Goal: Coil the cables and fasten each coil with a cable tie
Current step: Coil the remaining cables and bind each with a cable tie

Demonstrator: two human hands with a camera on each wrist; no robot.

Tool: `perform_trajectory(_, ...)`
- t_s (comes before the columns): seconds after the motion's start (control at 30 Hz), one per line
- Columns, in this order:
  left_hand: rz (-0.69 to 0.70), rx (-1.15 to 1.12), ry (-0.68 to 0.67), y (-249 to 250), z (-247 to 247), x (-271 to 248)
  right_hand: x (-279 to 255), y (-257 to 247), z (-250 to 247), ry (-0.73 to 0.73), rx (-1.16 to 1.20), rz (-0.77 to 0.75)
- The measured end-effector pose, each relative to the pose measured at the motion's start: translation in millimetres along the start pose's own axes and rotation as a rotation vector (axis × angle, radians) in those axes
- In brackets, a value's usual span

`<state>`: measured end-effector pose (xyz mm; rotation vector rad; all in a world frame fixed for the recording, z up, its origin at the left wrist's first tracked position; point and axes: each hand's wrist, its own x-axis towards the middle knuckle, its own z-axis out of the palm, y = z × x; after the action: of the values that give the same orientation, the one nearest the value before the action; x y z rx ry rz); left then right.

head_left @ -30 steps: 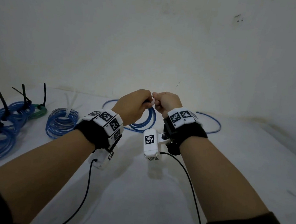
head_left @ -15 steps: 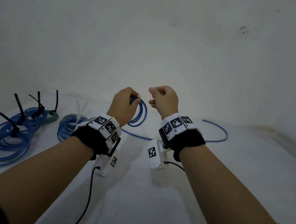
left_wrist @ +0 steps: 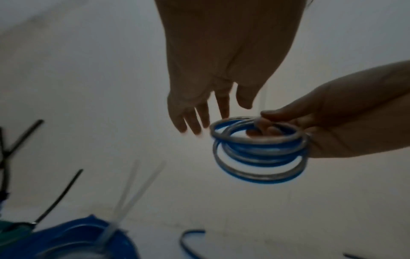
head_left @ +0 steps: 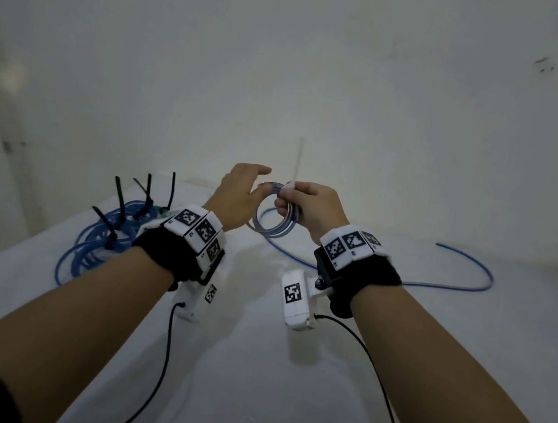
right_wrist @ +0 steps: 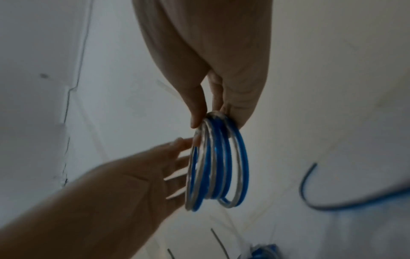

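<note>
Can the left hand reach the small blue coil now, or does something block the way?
Probably yes. The left hand is open beside the small blue coil, fingers spread close to it, nothing between them. The right hand pinches only the coil's top, so its near side stays free.

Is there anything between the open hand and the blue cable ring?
No, just air. In the left wrist view the left hand sits beside the cable ring that the right hand holds.

Head camera looks down over both forearms; each wrist camera sits close, sharing the blue coil point(left_wrist: 258, 150).
</note>
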<state>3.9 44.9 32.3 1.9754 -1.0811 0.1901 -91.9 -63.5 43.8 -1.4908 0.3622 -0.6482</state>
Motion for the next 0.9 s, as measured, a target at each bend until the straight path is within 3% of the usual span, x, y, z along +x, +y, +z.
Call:
perform_trajectory(0.07, -0.075, -0.111, -0.069, -12.5, -10.3, -1.6, 0.8, 5.0, 12.8, -0.005, 0.130, 0.040)
perform_trajectory(0.13, -0.127, -0.165, -0.016, -22.5, -20.9, -4.9, 2.1, 10.5, 25.5, -0.018, 0.184, 0.073)
perform_trajectory(0.27, -0.204, 0.024, 0.084, -47.4, -37.8, -8.3, 3.9, 26.0, 46.1, -0.128, -0.086, 0.167)
perform_trajectory(0.5, -0.353, 0.386, -0.189, -79.2, -56.8, -14.5, 16.3, 66.2, 90.3, -0.185, -0.383, 0.240)
perform_trajectory(0.73, -0.279, 0.261, 0.025, -87.3, -59.9, -13.1, 18.9, 85.1, 104.9, -0.218, -0.502, 0.216)
perform_trajectory(0.9, -0.187, 0.141, 0.121, -65.3, -43.8, -0.3, 29.9, 76.1, 74.4, -0.214, -0.577, 0.194)
